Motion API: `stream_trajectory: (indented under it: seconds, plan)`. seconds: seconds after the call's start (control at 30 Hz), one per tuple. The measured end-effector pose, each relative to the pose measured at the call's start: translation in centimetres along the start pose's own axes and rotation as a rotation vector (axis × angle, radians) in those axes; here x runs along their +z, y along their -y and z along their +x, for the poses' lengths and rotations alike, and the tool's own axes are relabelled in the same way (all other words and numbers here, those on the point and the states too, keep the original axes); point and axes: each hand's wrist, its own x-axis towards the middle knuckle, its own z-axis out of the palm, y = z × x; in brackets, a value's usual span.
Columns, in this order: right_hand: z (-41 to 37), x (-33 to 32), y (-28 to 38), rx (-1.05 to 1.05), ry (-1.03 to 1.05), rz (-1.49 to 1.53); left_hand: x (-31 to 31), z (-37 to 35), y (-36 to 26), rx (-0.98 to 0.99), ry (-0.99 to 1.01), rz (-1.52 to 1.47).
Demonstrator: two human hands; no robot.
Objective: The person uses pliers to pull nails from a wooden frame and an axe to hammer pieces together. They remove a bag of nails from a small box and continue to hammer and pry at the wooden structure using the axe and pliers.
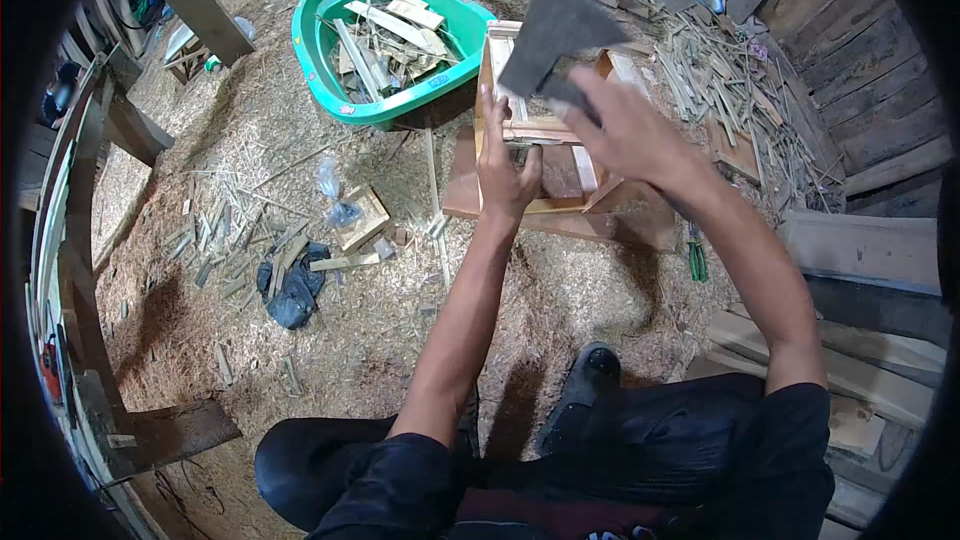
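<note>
In front of me a small open wooden frame (587, 183) stands on a reddish-brown board (640, 227). My left hand (508, 165) grips its near left part, fingers upright along the outer side and thumb on the inner side by a crosspiece (545, 130). Above the frame, my right hand (625, 130) is closed on a dark grey, broad flat tool (560, 35). Motion smears both this hand and the tool, so its exact kind does not show. The tool covers part of the frame's far end.
A green plastic tub (312, 65) of wood offcuts stands beyond the frame. Green-handled pliers (697, 258) lie to the right on the shavings. A black plastic bag (292, 290) and a small wooden box (365, 220) lie left. Planks (870, 370) are stacked at right.
</note>
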Motion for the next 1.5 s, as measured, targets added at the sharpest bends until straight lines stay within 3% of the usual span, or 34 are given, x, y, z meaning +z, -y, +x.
stream_trajectory:
  seconds: [0.07, 0.1, 0.2, 0.23, 0.33, 0.43, 0.53, 0.63, 0.77, 0.87, 0.9, 1.0, 1.07, 1.13, 1.2, 1.27, 1.3, 1.33, 1.37, 1.47, 1.5]
  plan:
    - [-0.4, 1.9, -1.2, -0.122, 0.041, -0.142, -0.1, -0.2, 0.0, -0.052, 0.019, -0.069]
    - [-0.2, 1.6, -1.2, -0.069, 0.106, -0.105, -0.1, -0.2, 0.1, -0.065, 0.028, -0.103]
    - [0.0, 1.0, -0.9, -0.165, -0.092, -0.023, 0.2, -0.3, 0.7, -0.023, 0.048, 0.019]
    - [0.0, 0.1, 0.3, -0.046, -0.081, 0.074, 0.3, -0.1, 0.5, -0.008, 0.036, 0.001]
    - [0.2, -0.6, 1.1, 0.008, -0.062, 0.041, 0.2, 0.1, 0.0, 0.002, 0.014, -0.032]
    - [-0.2, 2.2, -0.9, -0.085, 0.033, -0.101, 0.1, -0.1, 0.2, -0.056, 0.036, -0.064]
    - [0.1, 1.0, -0.6, 0.055, 0.049, 0.022, 0.3, -0.6, 0.2, -0.097, 0.042, -0.108]
    - [0.6, -0.1, -0.7, 0.047, -0.181, 0.052, 0.3, 0.1, -0.3, -0.025, -0.001, -0.029]
    - [3.0, -1.6, -1.6, -0.082, -0.233, 0.592, -0.5, 0.9, -1.9, -0.213, 0.036, -0.059]
    - [4.0, -4.8, 1.4, 0.145, -0.124, 1.048, -0.9, 1.1, -0.9, -0.32, 0.067, -0.005]
    - [4.6, -4.7, 2.4, 0.125, -0.213, 1.241, -1.1, 1.2, -0.8, -0.306, 0.11, 0.152]
    - [5.2, -2.0, 1.1, 0.352, -0.124, 1.339, -1.7, 1.8, -2.4, -0.281, 0.165, 0.321]
    - [5.5, 0.2, -0.4, 0.307, -0.027, 1.212, -1.8, 1.7, -2.3, -0.277, 0.211, 0.306]
    - [5.7, 1.6, -1.7, 0.263, -0.017, 1.167, -2.3, 2.1, -3.6, -0.369, 0.297, 0.376]
    - [6.1, 1.4, -2.4, 0.243, -0.025, 1.069, -2.8, 2.7, -3.8, -0.332, 0.327, 0.409]
    - [6.8, 1.1, -2.9, 0.059, -0.029, 1.034, -3.1, 3.6, -4.4, -0.37, 0.42, 0.441]
    - [6.8, 1.1, -2.4, -0.049, -0.045, 1.076, -3.4, 5.0, -5.7, -0.602, 0.606, 0.418]
    - [6.7, 0.8, -1.9, -0.158, -0.065, 1.112, -3.1, 5.0, -5.9, -0.606, 0.578, 0.439]
    - [5.6, 0.2, -1.2, 0.155, 0.161, 1.198, -2.8, 5.0, -5.7, -0.599, 0.545, 0.459]
    - [6.1, 3.7, -1.4, 0.15, 0.196, 1.21, -2.7, 3.1, -4.0, -0.533, 0.483, 0.458]
    - [5.5, 2.0, -0.5, 0.222, 0.298, 1.183, -2.9, 2.8, -3.8, -0.542, 0.479, 0.424]
